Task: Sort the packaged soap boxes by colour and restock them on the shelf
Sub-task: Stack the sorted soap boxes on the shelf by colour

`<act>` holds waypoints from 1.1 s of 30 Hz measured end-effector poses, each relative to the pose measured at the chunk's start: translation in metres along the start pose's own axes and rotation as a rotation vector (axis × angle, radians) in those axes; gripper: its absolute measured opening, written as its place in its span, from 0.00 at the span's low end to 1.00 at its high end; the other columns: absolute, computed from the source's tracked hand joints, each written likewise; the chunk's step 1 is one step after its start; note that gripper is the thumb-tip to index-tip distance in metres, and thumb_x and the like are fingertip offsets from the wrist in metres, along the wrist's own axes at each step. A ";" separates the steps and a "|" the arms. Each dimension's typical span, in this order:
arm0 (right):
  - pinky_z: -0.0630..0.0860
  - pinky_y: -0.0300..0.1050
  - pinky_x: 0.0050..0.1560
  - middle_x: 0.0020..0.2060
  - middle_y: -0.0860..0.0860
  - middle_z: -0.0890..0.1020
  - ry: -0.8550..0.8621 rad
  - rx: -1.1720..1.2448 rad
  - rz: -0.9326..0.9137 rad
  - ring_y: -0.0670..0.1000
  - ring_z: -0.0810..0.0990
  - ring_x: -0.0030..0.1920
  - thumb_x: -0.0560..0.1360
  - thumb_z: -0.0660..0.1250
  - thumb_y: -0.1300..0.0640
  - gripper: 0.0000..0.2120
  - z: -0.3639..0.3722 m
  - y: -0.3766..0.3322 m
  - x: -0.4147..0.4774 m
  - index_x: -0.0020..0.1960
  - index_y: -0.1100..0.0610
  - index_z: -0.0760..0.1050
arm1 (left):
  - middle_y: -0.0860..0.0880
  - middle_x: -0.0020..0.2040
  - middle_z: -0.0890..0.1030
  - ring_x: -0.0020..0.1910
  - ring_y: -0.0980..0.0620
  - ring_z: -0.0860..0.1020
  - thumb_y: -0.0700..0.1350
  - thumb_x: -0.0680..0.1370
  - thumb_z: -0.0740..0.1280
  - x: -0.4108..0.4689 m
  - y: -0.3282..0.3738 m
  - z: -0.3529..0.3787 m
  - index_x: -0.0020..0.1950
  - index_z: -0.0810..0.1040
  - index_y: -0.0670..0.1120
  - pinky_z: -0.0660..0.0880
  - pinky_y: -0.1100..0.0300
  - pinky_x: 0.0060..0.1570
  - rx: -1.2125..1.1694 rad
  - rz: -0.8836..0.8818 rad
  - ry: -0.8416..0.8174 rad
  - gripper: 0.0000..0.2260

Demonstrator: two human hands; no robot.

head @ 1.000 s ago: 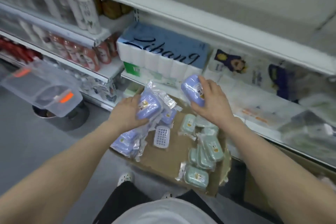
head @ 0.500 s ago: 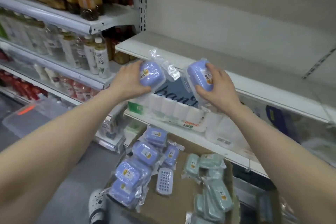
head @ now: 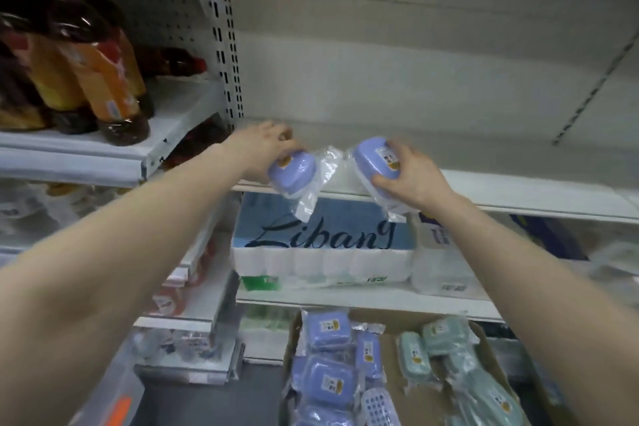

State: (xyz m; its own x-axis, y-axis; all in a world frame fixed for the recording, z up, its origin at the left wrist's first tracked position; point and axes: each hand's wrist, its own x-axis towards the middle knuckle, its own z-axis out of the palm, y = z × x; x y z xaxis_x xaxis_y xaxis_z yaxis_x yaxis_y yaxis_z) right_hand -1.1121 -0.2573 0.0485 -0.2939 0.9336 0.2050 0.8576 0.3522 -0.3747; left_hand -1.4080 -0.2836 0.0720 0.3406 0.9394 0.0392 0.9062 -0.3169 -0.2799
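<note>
My left hand (head: pixel 264 149) grips a purple soap box in clear wrap (head: pixel 291 171) at the front edge of the bare white shelf (head: pixel 518 192). My right hand (head: pixel 409 176) holds a second purple soap box (head: pixel 375 159) just right of the first, tilted, over the same shelf edge. Below, a cardboard box (head: pixel 415 325) holds several purple soap boxes (head: pixel 326 380) on its left and several green soap boxes (head: pixel 446 339) on its right.
A pack of tissue rolls marked Libang (head: pixel 321 242) sits on the shelf below the hands. Bottles with orange labels (head: pixel 100 79) stand on the left bay's shelf. A slotted upright (head: pixel 226 45) divides the two bays. A white perforated insert (head: pixel 377 406) lies in the cardboard box.
Both hands have risen with their purple soap boxes from the cardboard box to the bare shelf's front edge. The view has tilted upward.
</note>
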 end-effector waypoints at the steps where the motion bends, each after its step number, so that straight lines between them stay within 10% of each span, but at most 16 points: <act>1: 0.70 0.49 0.62 0.69 0.55 0.73 -0.019 -0.012 0.019 0.59 0.72 0.65 0.74 0.67 0.46 0.34 0.003 -0.002 0.003 0.76 0.53 0.61 | 0.47 0.68 0.66 0.65 0.45 0.68 0.51 0.73 0.68 0.005 -0.004 0.002 0.72 0.62 0.60 0.71 0.48 0.61 0.035 0.042 -0.017 0.29; 9: 0.69 0.48 0.62 0.66 0.56 0.74 -0.121 -0.063 0.106 0.59 0.72 0.64 0.71 0.71 0.47 0.35 0.016 -0.004 0.012 0.75 0.52 0.64 | 0.49 0.77 0.58 0.67 0.44 0.69 0.43 0.81 0.61 0.020 -0.010 0.014 0.67 0.74 0.57 0.69 0.52 0.63 -0.101 0.178 -0.014 0.17; 13: 0.70 0.50 0.62 0.67 0.55 0.73 -0.154 -0.077 0.084 0.58 0.72 0.65 0.70 0.70 0.47 0.35 0.012 -0.004 0.017 0.74 0.50 0.64 | 0.45 0.76 0.60 0.70 0.41 0.66 0.48 0.78 0.64 0.024 -0.003 0.032 0.71 0.70 0.54 0.67 0.48 0.67 -0.529 -0.248 0.085 0.20; 17: 0.70 0.52 0.64 0.67 0.55 0.73 -0.178 -0.107 0.023 0.58 0.71 0.66 0.70 0.70 0.47 0.35 0.009 -0.002 0.020 0.74 0.49 0.64 | 0.40 0.72 0.66 0.68 0.38 0.68 0.71 0.68 0.66 0.027 0.017 0.039 0.77 0.54 0.47 0.69 0.46 0.63 -0.551 -0.614 -0.072 0.47; 20: 0.69 0.54 0.65 0.67 0.53 0.73 -0.199 -0.131 -0.025 0.57 0.71 0.66 0.70 0.70 0.45 0.35 0.007 0.005 0.023 0.74 0.48 0.63 | 0.41 0.65 0.73 0.63 0.40 0.72 0.65 0.70 0.69 0.030 0.024 0.038 0.73 0.60 0.43 0.71 0.51 0.54 -0.505 -0.702 -0.060 0.41; 33: 0.70 0.54 0.61 0.58 0.46 0.80 -0.154 -0.151 -0.081 0.57 0.75 0.57 0.62 0.63 0.31 0.37 0.031 0.009 0.086 0.69 0.42 0.65 | 0.47 0.70 0.68 0.69 0.44 0.66 0.51 0.68 0.72 0.094 -0.067 0.042 0.73 0.62 0.51 0.60 0.47 0.70 -0.262 -0.471 0.032 0.35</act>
State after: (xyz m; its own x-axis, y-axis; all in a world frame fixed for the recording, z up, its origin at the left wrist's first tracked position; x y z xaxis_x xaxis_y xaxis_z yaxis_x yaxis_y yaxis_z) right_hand -1.1430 -0.1718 0.0352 -0.4153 0.9058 0.0840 0.8786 0.4233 -0.2210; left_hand -1.4473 -0.1688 0.0537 -0.1135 0.9846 0.1327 0.9935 0.1114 0.0237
